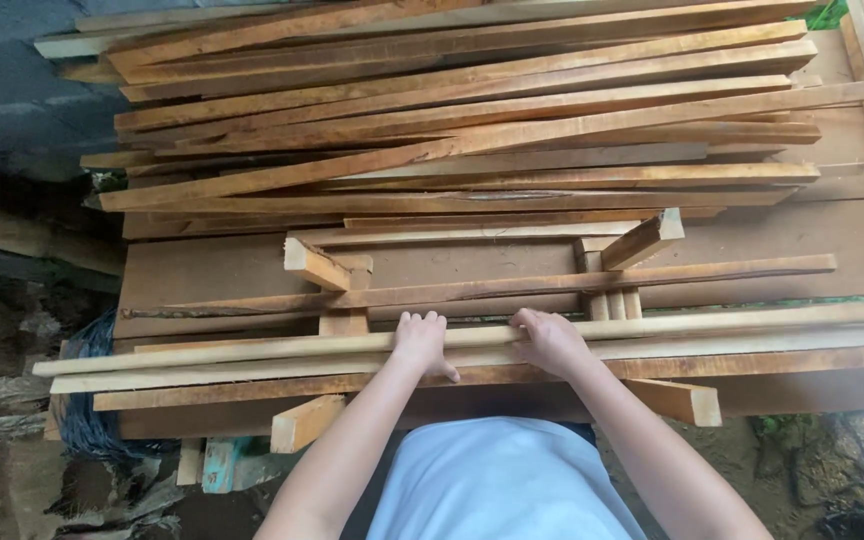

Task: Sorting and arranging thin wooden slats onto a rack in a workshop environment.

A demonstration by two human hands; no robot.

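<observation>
Looking down, you face these things, largest first:
Board platform [802, 240]: wide, flat, brown, under everything, bare at the right.
Stack of slats [472, 120]: long rough orange-brown strips heaped across the far half, ends uneven, some tilted.
Wooden frame [472, 262]: pale, lying between the stack and your hands, short blocks sticking up at both ends, one thin slat across it.
Near slats [752, 335]: three long strips lying side by side along the front edge, touching one another.
Pale slat [252, 350]: the farthest of those three, running left to right; both your hands are on it.
Wire coil [87, 420]: dark, on the ground at lower left beside the platform.
Left hand [422, 342]: fingers curled over the pale slat's top, clasping it.
Right hand [550, 340]: just beside the left, fingers hooked over the same slat, gripping it.
Packages, labels, signs: one small teal scrap [220, 465] under the front edge; you cannot tell what it is.
</observation>
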